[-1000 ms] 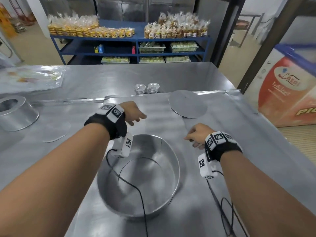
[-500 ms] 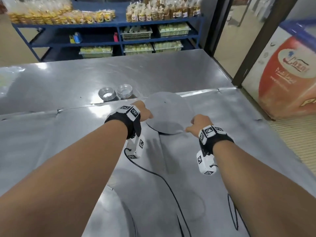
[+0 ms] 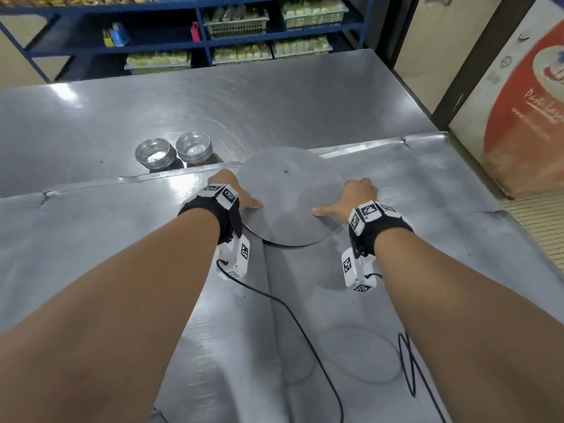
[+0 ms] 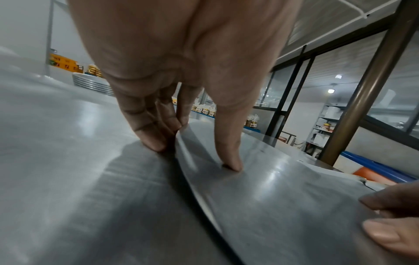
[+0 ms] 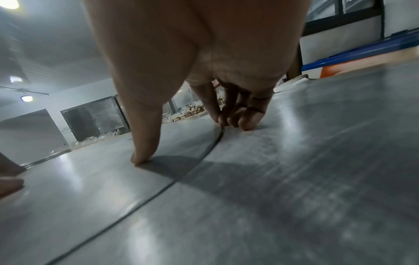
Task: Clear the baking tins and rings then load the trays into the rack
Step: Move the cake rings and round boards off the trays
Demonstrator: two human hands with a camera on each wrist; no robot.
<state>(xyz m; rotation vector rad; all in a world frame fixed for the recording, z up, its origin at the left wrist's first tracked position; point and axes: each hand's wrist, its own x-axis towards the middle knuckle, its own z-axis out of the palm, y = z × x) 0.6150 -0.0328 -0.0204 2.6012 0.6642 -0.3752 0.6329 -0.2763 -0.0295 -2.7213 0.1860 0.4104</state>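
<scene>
A flat round metal disc (image 3: pixel 290 193) lies on a large steel tray (image 3: pixel 91 239), overlapping its far rim. My left hand (image 3: pixel 241 193) grips the disc's left edge, thumb on top. In the left wrist view the fingers (image 4: pixel 158 143) curl at the edge of the disc (image 4: pixel 283 206), which is raised slightly there. My right hand (image 3: pixel 345 198) holds the right edge the same way. In the right wrist view its thumb (image 5: pixel 140 157) presses on the disc (image 5: pixel 90 188) and its fingertips (image 5: pixel 247 122) sit at the rim.
Two stacks of small round tins (image 3: pixel 155 154) (image 3: pixel 194 147) stand on the steel table (image 3: pixel 274 102) just beyond the tray's far rim. Blue shelving (image 3: pixel 213 41) with packed goods is behind. An orange-and-white chest freezer (image 3: pixel 518 117) stands right. Sensor cables (image 3: pixel 305 331) trail over the tray.
The view has moved forward, and the large ring tin has dropped out of sight. Both hands reached ahead to the disc and took hold of its two sides.
</scene>
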